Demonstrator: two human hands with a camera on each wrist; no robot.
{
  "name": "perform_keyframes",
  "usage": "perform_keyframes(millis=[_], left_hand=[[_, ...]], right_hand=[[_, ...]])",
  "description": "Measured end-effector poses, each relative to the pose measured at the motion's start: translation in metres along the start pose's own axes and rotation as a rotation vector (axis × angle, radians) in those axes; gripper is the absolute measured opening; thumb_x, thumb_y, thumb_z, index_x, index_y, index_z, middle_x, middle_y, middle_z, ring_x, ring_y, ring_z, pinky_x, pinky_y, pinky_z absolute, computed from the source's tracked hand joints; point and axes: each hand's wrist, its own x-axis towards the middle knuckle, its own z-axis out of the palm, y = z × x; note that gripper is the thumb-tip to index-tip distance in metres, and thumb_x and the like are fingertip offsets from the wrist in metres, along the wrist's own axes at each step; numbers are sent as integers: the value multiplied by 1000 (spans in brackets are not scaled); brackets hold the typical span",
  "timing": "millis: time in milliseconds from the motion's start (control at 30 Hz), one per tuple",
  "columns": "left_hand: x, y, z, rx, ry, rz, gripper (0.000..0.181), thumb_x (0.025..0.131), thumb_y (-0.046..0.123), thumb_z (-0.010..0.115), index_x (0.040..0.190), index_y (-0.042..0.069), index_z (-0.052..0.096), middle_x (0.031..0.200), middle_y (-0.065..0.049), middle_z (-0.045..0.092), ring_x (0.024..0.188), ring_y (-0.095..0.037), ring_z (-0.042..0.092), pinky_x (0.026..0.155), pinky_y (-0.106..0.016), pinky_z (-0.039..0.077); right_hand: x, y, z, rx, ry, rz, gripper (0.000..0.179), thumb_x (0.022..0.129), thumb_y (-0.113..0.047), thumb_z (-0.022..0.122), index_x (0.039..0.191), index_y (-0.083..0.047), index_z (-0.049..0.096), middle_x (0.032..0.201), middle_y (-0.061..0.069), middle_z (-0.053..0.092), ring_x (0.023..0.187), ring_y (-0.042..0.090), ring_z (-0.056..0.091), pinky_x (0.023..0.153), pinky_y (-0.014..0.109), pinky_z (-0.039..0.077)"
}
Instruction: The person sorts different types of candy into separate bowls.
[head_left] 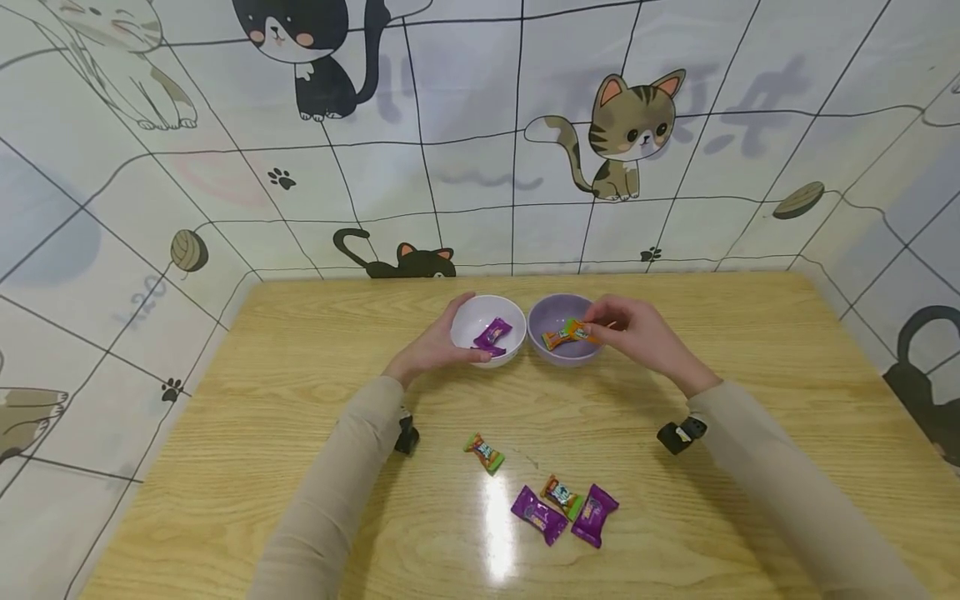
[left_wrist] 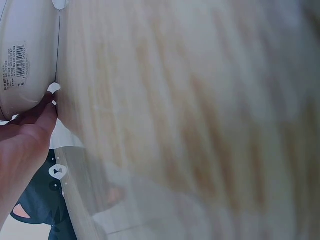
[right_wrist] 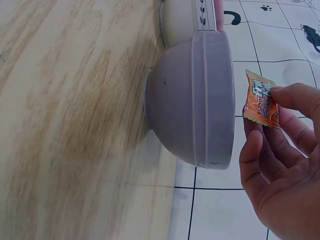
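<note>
My left hand (head_left: 433,346) grips the side of a white bowl (head_left: 512,318), its thumb at the near rim. Two purple-wrapped candies (head_left: 492,332) lie inside that bowl. Beside it on the right stands a light purple bowl (head_left: 564,359), close against the white one. An orange-wrapped candy (head_left: 556,338) with green ends shows inside the purple bowl. Over this bowl's right rim, my right hand (head_left: 637,331) pinches another orange-wrapped candy (right_wrist: 261,100) between thumb and fingers. In the left wrist view, fingers (left_wrist: 42,117) touch the white bowl's outer wall.
On the wooden table (head_left: 315,358) nearer to me lie a single orange candy (head_left: 485,453), a second orange candy (head_left: 561,496), and purple candies to its left (head_left: 539,515) and right (head_left: 595,516). A cat-print cloth (head_left: 465,183) backs the table behind the bowls.
</note>
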Motion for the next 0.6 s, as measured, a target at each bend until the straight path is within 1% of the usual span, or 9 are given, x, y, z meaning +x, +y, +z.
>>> perform_keyframes(millis=[133, 267, 367, 467, 600], left_hand=[[-1, 1, 0, -3, 1, 0, 109, 72, 24, 87, 155, 20, 15, 145, -8, 38, 126, -26, 42, 106, -44, 33], [-3, 4, 0, 4, -3, -13, 108, 74, 23, 86, 155, 21, 14, 145, -9, 38, 126, -26, 42, 106, -44, 32], [-4, 9, -1, 0, -10, -19, 108, 75, 22, 85, 155, 20, 13, 147, -13, 36, 128, -29, 41, 107, -45, 31], [-4, 13, -1, -7, -23, -25, 108, 75, 19, 84, 155, 15, 12, 147, -16, 35, 129, -32, 40, 107, -47, 31], [-1, 7, -1, 15, -9, -17, 110, 73, 21, 86, 155, 16, 14, 146, -13, 37, 127, -29, 42, 106, -44, 33]], right_hand=[[5, 0, 1, 2, -21, -8, 11, 94, -9, 63, 101, -1, 66, 97, 10, 66, 89, 23, 59, 74, 26, 49], [9, 2, 2, 5, -39, -8, 12, 95, -9, 62, 102, -1, 66, 98, 13, 66, 90, 22, 59, 76, 29, 50], [10, 1, 3, 7, -44, -6, 13, 95, -10, 61, 103, -1, 66, 100, 14, 66, 92, 23, 60, 78, 30, 49], [8, 1, 1, 16, -40, -3, 14, 96, -9, 60, 106, 0, 65, 103, 16, 65, 95, 24, 60, 80, 29, 49], [3, 1, 0, 31, -36, -17, 15, 96, -7, 58, 107, 2, 64, 104, 16, 65, 94, 24, 60, 78, 24, 49]])
